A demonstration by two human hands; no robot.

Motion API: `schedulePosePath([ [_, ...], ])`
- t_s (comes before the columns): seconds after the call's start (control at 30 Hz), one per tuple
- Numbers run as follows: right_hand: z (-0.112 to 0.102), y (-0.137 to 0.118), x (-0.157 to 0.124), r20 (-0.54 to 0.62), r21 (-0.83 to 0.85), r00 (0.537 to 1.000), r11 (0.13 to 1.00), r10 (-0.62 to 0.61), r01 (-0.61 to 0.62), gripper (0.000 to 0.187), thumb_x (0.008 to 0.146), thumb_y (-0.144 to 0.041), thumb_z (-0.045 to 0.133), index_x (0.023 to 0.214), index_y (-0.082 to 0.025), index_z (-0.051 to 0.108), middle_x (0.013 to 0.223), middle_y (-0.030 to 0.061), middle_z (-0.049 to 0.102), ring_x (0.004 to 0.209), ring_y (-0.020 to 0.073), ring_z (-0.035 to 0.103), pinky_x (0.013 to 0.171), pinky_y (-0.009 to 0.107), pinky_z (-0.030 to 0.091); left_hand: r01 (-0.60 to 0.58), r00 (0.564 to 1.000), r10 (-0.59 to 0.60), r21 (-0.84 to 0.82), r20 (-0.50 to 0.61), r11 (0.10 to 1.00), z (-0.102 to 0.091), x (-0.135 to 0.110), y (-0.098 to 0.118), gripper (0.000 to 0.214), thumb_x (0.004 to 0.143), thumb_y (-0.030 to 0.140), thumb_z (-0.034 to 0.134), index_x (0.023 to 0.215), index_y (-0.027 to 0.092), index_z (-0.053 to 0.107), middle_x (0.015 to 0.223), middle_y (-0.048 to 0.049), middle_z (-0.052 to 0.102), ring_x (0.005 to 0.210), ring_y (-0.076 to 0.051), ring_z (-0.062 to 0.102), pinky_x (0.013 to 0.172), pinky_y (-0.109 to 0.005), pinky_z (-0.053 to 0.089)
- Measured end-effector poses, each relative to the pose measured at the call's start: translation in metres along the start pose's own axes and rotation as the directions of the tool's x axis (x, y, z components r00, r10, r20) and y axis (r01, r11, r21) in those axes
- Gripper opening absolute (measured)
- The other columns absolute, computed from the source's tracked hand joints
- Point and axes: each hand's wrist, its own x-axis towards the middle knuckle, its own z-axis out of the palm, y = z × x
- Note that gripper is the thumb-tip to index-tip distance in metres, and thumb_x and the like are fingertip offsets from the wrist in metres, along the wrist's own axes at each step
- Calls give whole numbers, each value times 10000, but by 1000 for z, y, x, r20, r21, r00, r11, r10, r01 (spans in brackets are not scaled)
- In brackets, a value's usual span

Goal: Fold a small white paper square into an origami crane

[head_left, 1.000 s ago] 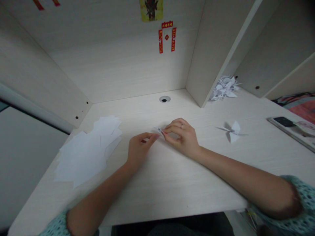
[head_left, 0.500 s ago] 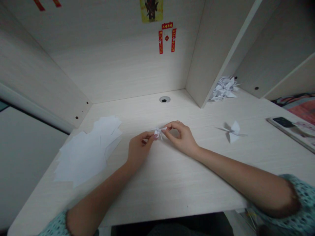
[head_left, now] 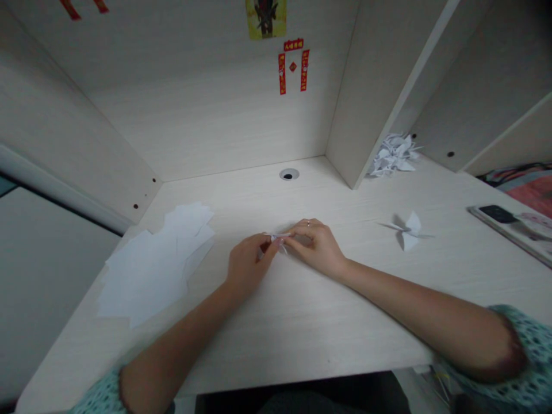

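Observation:
Between my two hands is a small folded white paper piece [head_left: 283, 248], mostly covered by the fingers just above the desk. My left hand [head_left: 250, 259] pinches its left side with thumb and fingers. On its right side, my right hand [head_left: 317, 244], with a ring on one finger, grips it between thumb and fingertips. Farther right on the desk stands a folded paper crane [head_left: 409, 231] with its wings spread. Left of my left hand lies a spread of flat white paper sheets [head_left: 150, 270], overlapping one another.
A heap of folded white paper pieces [head_left: 394, 154] sits behind the upright divider [head_left: 379, 86]. A phone [head_left: 513, 227] lies at the right. At the back of the desk [head_left: 276, 345] is a round cable hole [head_left: 289, 174].
My hands have drawn closer together and slightly lower. The folded paper shows less between the fingers, as my left thumb now covers more of it.

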Motion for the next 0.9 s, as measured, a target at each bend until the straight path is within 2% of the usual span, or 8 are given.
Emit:
schedulePosePath([
  [0.1,-2,-3,1,12,-51,1000,998,21,-20,260,847,-343,559,654,-172,593,628,13,614,643,152,559,669,290,379,-12,998,17,-88,57,996,1,2,-1,390,889,460,379,695,191,583,635,13,589,561,-118,509,550,-225,358],
  [0.2,-6,-6,2,85,-55,996,998,30,-25,248,860,-327,519,671,-173,564,629,8,587,638,145,536,662,280,367,-11,994,29,-166,107,986,1,3,-2,378,885,435,384,669,186,568,599,21,556,528,-111,481,528,-224,342],
  [0.27,-7,-7,3,177,12,983,999,39,-42,203,866,-310,499,732,-178,576,634,-1,581,620,133,523,638,264,360,3,991,27,-228,129,974,1,3,-2,370,874,436,404,661,183,571,582,25,540,518,-109,472,524,-226,338],
  [0.33,-6,-6,4,276,156,958,980,74,-120,187,872,-333,487,794,-186,572,613,-22,558,554,112,482,577,240,343,21,990,27,-334,137,942,1,4,-3,352,862,436,426,675,180,578,588,22,539,547,-116,489,547,-229,357],
  [0.4,-4,-3,5,348,348,930,905,116,-243,211,868,-379,492,803,-188,552,600,-33,534,523,102,449,543,229,333,39,989,31,-466,143,884,2,5,-5,335,849,437,446,676,179,569,594,17,534,572,-122,494,567,-233,371],
  [0.53,3,4,7,414,659,899,635,141,-403,278,825,-444,552,740,-180,531,614,-22,529,591,121,486,605,255,359,98,986,24,-683,167,724,4,7,-7,367,809,492,491,618,180,523,565,20,481,540,-116,436,542,-238,356],
  [0.67,5,6,7,450,760,882,460,137,-459,292,789,-454,602,716,-180,532,591,-22,533,578,130,481,618,275,341,135,983,10,-766,181,629,4,7,-8,396,789,530,519,611,177,517,555,22,440,534,-113,402,535,-242,338],
  [0.9,5,0,6,494,827,857,226,147,-515,260,774,-385,636,676,-178,515,566,-24,516,559,119,465,583,262,322,96,984,70,-824,163,559,3,7,-10,418,786,544,532,583,180,502,545,24,422,530,-112,376,540,-255,310],
])
